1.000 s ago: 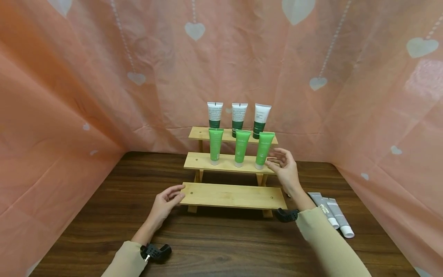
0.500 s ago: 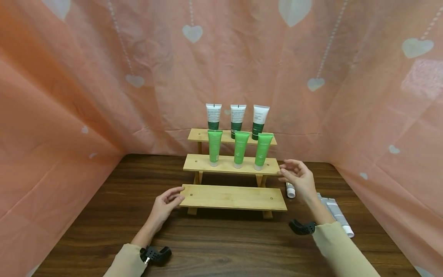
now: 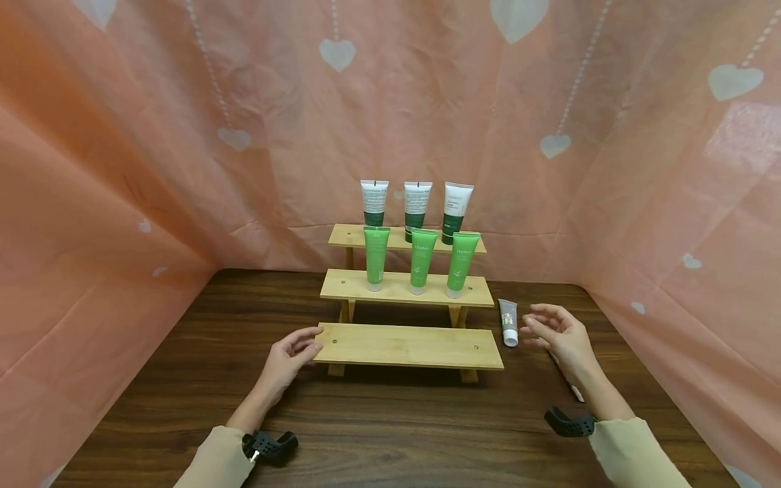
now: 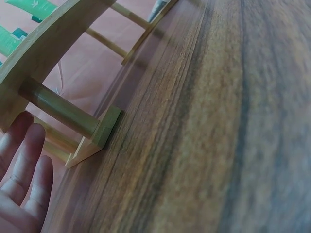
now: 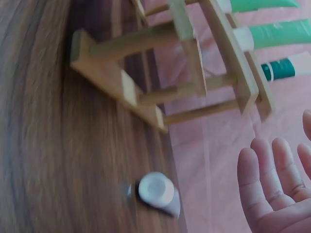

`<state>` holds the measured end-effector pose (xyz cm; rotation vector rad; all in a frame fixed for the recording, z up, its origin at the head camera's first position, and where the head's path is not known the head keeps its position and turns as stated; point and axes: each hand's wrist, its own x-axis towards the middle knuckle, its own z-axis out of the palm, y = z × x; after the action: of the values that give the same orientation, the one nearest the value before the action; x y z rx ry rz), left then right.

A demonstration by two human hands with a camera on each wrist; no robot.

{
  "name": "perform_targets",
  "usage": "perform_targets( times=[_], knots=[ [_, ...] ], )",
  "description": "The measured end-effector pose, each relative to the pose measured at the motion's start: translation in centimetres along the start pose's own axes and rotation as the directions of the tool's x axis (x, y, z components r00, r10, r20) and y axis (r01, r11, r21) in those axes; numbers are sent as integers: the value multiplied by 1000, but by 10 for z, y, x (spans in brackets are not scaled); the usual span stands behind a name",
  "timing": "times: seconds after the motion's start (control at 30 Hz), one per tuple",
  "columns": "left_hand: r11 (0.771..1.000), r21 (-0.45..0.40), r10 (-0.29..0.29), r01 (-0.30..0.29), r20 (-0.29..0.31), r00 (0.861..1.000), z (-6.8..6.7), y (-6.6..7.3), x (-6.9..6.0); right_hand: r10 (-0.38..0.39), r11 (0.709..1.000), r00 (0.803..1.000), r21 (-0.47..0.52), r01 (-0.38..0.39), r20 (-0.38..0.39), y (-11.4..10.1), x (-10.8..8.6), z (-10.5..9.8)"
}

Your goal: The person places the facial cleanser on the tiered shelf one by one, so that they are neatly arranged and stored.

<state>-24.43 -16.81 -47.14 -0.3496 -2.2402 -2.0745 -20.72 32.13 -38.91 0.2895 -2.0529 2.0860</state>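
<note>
A three-tier wooden stand [image 3: 405,344] rises on the dark table, its lowest board bare. My left hand [image 3: 291,358] is at that board's left end, fingertips by its edge; the left wrist view shows the fingers [image 4: 19,172] extended and relaxed. My right hand [image 3: 564,342] hovers right of the stand, holding nothing, fingers loosely bent. Close to its left lies a grey tube [image 3: 508,324] with a white cap [image 5: 156,189]. Under the right hand and wrist, other grey tubes are mostly hidden. Several green tubes, one a green tube [image 3: 423,261], stand on the middle tier.
White-and-green tubes, among them a white-and-green tube [image 3: 456,211], stand on the top tier. A pink curtain [image 3: 274,183] with hearts surrounds the table [image 3: 378,434] at the back and sides.
My right hand has moved from beside the rightmost green tube rightward and toward me, over the grey tubes. A separate grey tube has come into sight. The left hand stays put.
</note>
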Motion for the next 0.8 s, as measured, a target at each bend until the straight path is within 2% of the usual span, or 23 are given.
perform_targets(
  times=[0.37,0.47,0.63,0.73,0.8],
  knots=[
    [1000,0,4,-4,7,1000,-1,1,-1,112,986,994,-124,-113,-13,29,-12,-63],
    [1000,-4,0,0,13,1000,-1,3,0,129,985,990,-109,-135,-54,27,-19,-69],
    [1000,-6,-14,14,28,999,-1,8,0,131,988,987,-66,-137,-90,13,-32,-74],
    [1000,-6,-9,10,34,999,0,17,-4,156,974,982,-151,-170,-105,9,-36,-81],
    [1000,-1,-9,9,33,999,1,23,-6,176,949,978,-244,-198,-108,9,-38,-88]
  ],
)
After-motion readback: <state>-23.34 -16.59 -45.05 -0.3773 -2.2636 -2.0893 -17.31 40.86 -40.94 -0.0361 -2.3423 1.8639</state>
